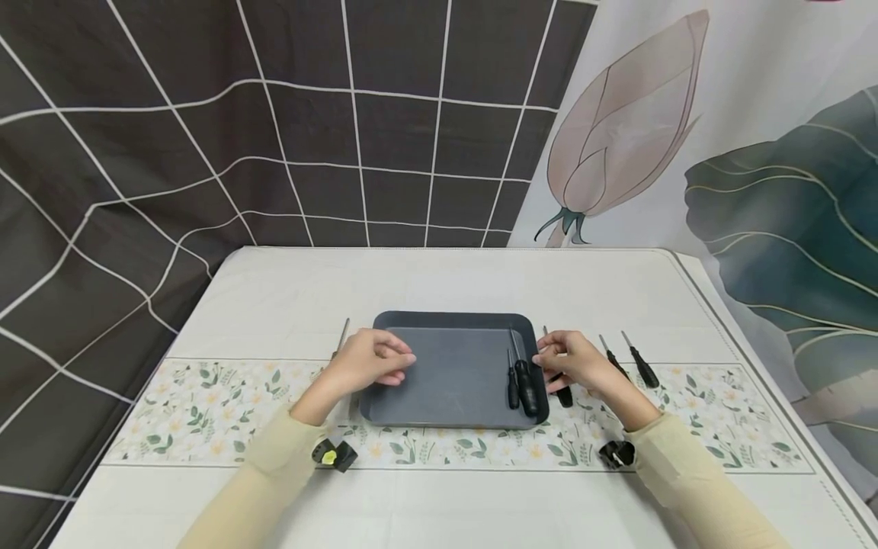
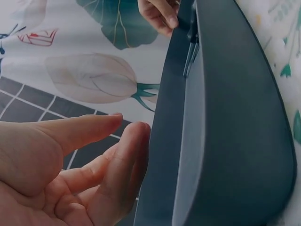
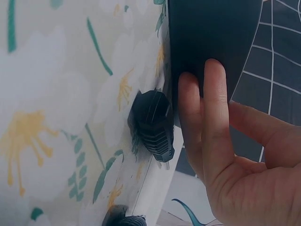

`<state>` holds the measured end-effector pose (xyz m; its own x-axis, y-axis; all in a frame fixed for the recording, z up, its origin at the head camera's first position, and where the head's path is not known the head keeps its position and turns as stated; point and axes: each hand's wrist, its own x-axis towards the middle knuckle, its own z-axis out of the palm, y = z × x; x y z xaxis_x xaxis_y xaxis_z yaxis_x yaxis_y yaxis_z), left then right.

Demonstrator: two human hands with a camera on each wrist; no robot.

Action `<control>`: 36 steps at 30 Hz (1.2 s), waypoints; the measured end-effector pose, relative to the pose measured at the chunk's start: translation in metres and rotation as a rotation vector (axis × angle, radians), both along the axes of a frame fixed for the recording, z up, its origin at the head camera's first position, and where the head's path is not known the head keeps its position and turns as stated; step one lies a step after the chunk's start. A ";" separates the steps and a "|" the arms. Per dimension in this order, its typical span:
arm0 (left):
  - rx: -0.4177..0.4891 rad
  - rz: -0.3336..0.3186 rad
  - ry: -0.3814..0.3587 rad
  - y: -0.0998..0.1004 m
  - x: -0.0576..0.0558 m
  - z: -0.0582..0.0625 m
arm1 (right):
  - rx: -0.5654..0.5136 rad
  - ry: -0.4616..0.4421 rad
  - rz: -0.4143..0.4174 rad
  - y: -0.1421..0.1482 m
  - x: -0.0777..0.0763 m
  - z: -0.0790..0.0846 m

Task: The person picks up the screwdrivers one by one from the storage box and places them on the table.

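A dark grey rectangular tray lies between both hands. My left hand is at its left rim, fingers loosely bent with a gap between thumb and index finger; in the left wrist view the fingertips come right up to the tray wall. My right hand is at the right rim, and in the right wrist view two extended fingers lie against the tray's outer side. Inside the tray, along its right end, lie a small black screwdriver and a larger black screwdriver.
Another screwdriver lies partly hidden under my right hand. Two more, a screwdriver and a screwdriver, lie farther right. A metal shaft shows behind my left hand. A floral band crosses the white table cover.
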<state>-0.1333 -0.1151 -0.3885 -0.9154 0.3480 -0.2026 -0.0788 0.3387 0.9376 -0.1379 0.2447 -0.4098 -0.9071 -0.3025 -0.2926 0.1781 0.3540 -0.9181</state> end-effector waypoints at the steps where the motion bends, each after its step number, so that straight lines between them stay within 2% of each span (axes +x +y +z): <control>1: 0.005 -0.001 -0.004 0.002 0.000 0.000 | 0.001 0.002 0.002 0.000 0.000 0.000; 9: 0.057 -0.050 0.003 0.019 -0.002 0.004 | 0.006 0.009 0.009 -0.001 0.002 0.001; 15: 0.090 -0.079 -0.008 0.029 -0.003 0.001 | 0.009 0.013 0.013 -0.001 0.002 0.001; 24: 0.120 -0.088 -0.035 0.043 -0.004 -0.002 | 0.013 0.009 0.013 -0.001 0.001 0.001; 29: 0.144 -0.086 -0.074 0.051 -0.005 -0.004 | 0.005 0.007 0.018 -0.001 0.000 0.001; 36: 0.162 -0.089 -0.096 0.066 -0.006 -0.012 | 0.007 0.004 0.018 -0.001 0.001 0.002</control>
<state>-0.1392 -0.0491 -0.4002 -0.8585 0.4621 -0.2223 -0.1471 0.1934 0.9700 -0.1373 0.2440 -0.4075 -0.9027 -0.3168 -0.2911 0.1677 0.3638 -0.9162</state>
